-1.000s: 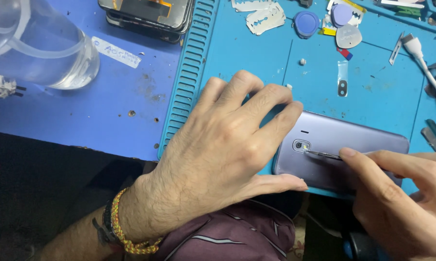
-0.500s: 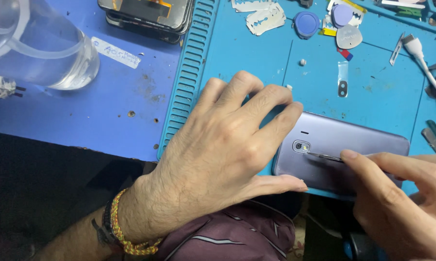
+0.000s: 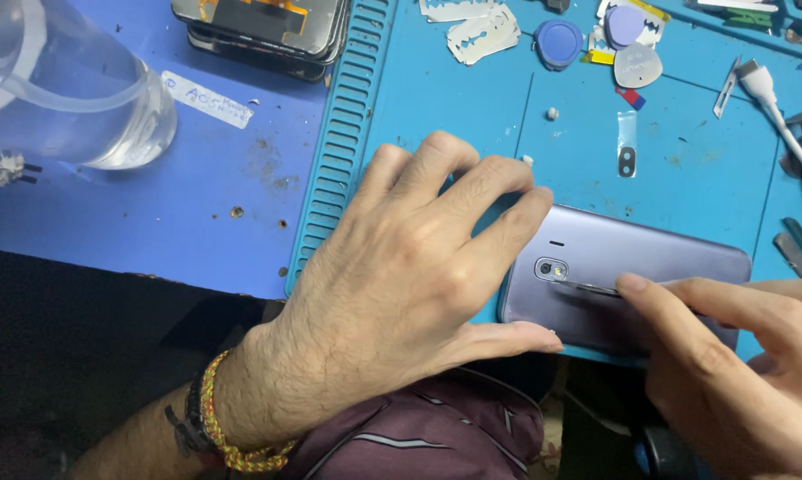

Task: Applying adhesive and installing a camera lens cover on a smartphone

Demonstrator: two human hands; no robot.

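Phone (image 3: 650, 267) pinned flat on mat (image 3: 685, 169) by splayed left hand (image 3: 410, 293), steadying camera end for thin tool (image 3: 588, 286) pinched in right hand (image 3: 739, 364).

Blue counter (image 3: 134, 222), scuffed and pitted near its front edge. Over its right part, a teal work mat (image 3: 685, 169) with a ribbed strip (image 3: 339, 151) along the mat's left edge. Below the front edge, darkness. Even light, soft shadows.
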